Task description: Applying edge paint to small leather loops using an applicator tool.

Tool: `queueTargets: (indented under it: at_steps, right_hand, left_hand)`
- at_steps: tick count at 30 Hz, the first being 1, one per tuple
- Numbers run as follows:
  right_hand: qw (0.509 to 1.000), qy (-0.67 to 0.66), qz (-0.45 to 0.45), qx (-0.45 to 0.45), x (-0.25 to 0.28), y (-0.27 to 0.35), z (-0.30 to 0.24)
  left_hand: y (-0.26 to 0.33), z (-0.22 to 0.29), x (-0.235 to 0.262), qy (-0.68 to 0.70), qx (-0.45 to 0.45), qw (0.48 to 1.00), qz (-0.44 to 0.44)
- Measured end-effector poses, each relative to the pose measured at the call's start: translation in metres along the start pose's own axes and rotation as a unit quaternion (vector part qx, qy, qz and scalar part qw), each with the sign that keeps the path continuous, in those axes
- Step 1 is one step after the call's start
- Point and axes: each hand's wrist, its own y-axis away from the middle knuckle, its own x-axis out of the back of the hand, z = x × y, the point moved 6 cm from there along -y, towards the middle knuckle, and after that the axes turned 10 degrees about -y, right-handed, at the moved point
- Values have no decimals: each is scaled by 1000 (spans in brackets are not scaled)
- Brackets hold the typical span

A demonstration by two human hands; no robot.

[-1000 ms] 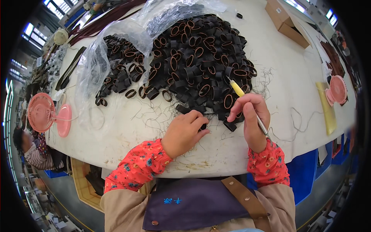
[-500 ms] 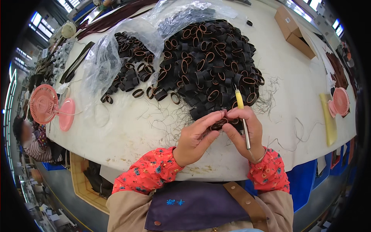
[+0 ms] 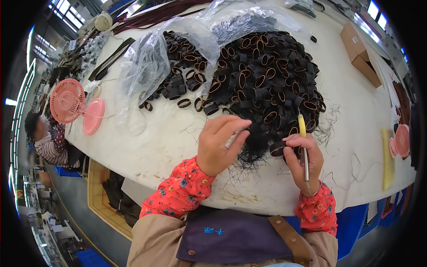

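My right hand [image 3: 308, 155] pinches a black loop [image 3: 277, 148] between thumb and forefinger. The same hand holds a slim pen-shaped tool [image 3: 304, 147] with a silver shaft and yellow upper part, its thin tip pointing away from me. To the left, my left hand [image 3: 219, 144] is raised with thumb and forefinger slightly apart and nothing visible between them. Beneath those fingertips lies a tangle of black threads [image 3: 252, 149]. Just beyond both hands spreads a large heap of black loops [image 3: 267, 84] with tan edges.
Clear plastic bags [image 3: 149, 58] drape over the loops at the far left. Pink fans [image 3: 67, 101] stand at both sides of the white table [image 3: 155, 155]. A cardboard box [image 3: 359, 53] lies far right, above a yellow strip [image 3: 388, 160]. Another person [image 3: 49, 138] sits at the left.
My hands have parted: the left has released the loop and drawn away to the left, while the right keeps the loop and tool. The whole view has shifted, so the scene sits farther right.
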Motion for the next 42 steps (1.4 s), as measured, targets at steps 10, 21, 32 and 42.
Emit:
queueTargets:
  at_steps: [10, 21, 32, 42]
  right_hand:
    - [1000, 9, -3, 4, -2, -4, -4]
    - [1000, 21, -6, 15, -1, -4, -4]
    - [1000, -2, -4, 8, 2, -5, -1]
    - [1000, 0, -16, -2, -1, -5, 2]
  left_hand:
    - [-4, -128, 66, -309, 24, 950, -26]
    - [-25, -221, 122, -185, 204, 960, 56]
    - [-125, -222, 231, 300, 229, 920, 109]
    - [-101, -329, 149, -335, 109, 936, -21]
